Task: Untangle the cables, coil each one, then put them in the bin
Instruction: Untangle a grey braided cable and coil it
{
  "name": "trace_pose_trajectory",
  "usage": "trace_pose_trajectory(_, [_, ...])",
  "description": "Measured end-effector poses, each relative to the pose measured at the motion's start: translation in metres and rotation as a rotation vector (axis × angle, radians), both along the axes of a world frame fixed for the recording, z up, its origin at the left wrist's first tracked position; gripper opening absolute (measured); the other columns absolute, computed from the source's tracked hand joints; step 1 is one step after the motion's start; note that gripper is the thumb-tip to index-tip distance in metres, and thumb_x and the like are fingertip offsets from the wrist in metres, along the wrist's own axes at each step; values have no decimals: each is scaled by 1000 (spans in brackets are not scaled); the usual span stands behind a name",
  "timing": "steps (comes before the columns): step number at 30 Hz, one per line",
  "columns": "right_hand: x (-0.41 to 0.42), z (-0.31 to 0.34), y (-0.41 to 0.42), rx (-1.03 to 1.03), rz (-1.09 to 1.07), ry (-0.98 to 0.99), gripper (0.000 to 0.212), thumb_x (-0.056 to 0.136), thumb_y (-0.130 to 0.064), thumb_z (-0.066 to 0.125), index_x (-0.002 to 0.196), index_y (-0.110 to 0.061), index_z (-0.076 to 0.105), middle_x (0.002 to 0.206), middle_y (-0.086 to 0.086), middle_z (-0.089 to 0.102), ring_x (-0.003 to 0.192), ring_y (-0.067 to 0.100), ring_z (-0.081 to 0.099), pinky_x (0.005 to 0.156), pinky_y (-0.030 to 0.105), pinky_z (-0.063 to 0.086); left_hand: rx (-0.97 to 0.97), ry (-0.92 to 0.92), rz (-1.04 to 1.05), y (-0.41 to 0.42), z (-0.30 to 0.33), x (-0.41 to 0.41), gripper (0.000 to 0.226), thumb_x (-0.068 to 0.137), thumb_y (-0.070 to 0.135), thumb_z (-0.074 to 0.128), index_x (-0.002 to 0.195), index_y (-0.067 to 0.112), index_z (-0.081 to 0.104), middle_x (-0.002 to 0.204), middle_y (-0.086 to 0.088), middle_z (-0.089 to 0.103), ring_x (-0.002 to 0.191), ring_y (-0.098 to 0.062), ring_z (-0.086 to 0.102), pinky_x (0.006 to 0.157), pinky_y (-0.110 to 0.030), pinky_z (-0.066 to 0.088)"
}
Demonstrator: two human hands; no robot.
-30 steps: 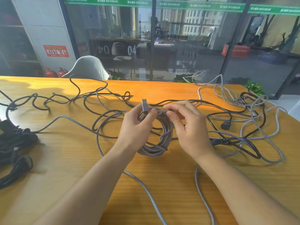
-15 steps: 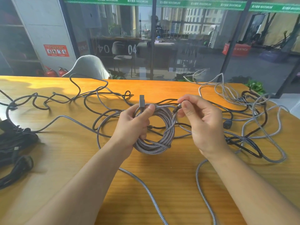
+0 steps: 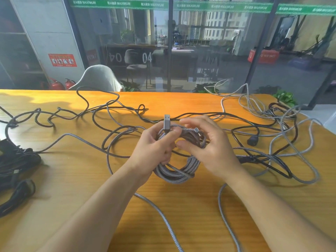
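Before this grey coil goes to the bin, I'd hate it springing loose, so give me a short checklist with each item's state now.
1. Coil held: left hand grips the grey coil: ok.
2. USB plug pinned under the left thumb: ok.
3. Small end plug tucked in: right hand is at it, not yet secured: not ok.
4. Coil free of the loose cables: cannot tell.
5. Bin in view: not ok.

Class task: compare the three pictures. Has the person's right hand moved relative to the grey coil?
Yes. The right hand swung out to the coil's right side, then came back in; it now grips the grey coil beside the left hand.
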State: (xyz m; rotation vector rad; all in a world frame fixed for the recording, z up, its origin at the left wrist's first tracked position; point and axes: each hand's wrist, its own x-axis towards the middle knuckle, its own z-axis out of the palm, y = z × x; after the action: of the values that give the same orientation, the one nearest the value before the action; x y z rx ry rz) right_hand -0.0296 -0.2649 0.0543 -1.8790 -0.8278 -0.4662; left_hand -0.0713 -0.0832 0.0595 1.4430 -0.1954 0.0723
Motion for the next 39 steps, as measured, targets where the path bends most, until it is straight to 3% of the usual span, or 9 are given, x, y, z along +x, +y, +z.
trace_pose_trajectory(4, [4, -1, -6, -10, 47, 276, 66, 85, -52, 73, 146, -39, 51, 132, -16, 59, 124, 3, 60, 104, 31, 52, -25, 5, 49, 6, -2, 4, 10, 100, 32, 67, 98, 23, 68, 70, -6, 32, 60, -23, 21, 59, -42, 18])
trace_pose_trajectory(6, [3, -2, -5, 63, 155, 479, 62, 92, -61, 54, 151, -46, 43, 144, -19, 54, 123, -2, 61, 110, 42, 50, -47, -2, 62, 8, -2, 5, 13, 99, 34, 67, 100, 21, 65, 71, -6, 34, 59, -21, 25, 58, -40, 20])
trace_pose_trajectory(8, [1, -6, 1, 160, 274, 572, 58, 99, -63, 33, 154, -48, 38, 151, -10, 53, 120, 10, 67, 107, 49, 51, -74, -4, 53, 7, -1, 4, 14, 99, 35, 68, 96, 22, 64, 73, -6, 34, 59, -20, 26, 56, -35, 25])
trace_pose_trajectory(14, [-3, -12, 19, 416, 185, 575, 45, 106, -48, 39, 140, -31, 63, 98, 5, 62, 72, 18, 51, 60, 34, 50, 28, -19, 37, 1, -6, 4, 27, 99, 43, 69, 114, 20, 66, 79, -6, 50, 67, -22, 48, 69, -36, 43])
trace_pose_trajectory(18, [0, -9, 19, 624, 47, 611, 36, 111, -40, 42, 123, -24, 72, 85, 2, 59, 62, 14, 46, 50, 28, 39, 27, -5, -2, -6, -11, 6, 50, 94, 49, 69, 137, 29, 58, 103, -4, 70, 89, -23, 69, 88, -41, 55])
trace_pose_trajectory(23, [5, -9, 11, 611, 38, 692, 35, 109, -48, 43, 127, -35, 69, 92, 1, 60, 72, 13, 54, 60, 29, 47, 59, -69, 17, -11, -12, 6, 41, 104, 33, 57, 144, 29, 51, 105, -7, 73, 88, -26, 72, 81, -40, 58])
trace_pose_trajectory(28, [7, -9, 9, 409, 90, 697, 49, 100, -59, 46, 148, -47, 49, 139, -4, 63, 101, 17, 72, 101, 49, 55, 23, -71, 167, -3, -10, 9, 33, 110, 26, 49, 141, 34, 53, 95, -5, 69, 75, -22, 68, 73, -37, 56])
trace_pose_trajectory(34, [5, -10, 11, 288, 58, 695, 38, 110, -39, 50, 148, -43, 51, 126, -1, 71, 119, 26, 68, 103, 57, 54, 110, -82, 247, 2, -1, 2, 30, 112, 26, 46, 139, 37, 54, 103, -18, 69, 77, -21, 68, 76, -39, 57])
trace_pose_trajectory(39, [-3, -2, 15, 284, 68, 701, 42, 110, -35, 52, 151, -38, 48, 121, 1, 74, 111, 26, 72, 85, 44, 60, 307, -71, 273, 9, 6, -18, 41, 111, 30, 47, 152, 31, 43, 114, -2, 72, 92, -18, 75, 90, -44, 60])
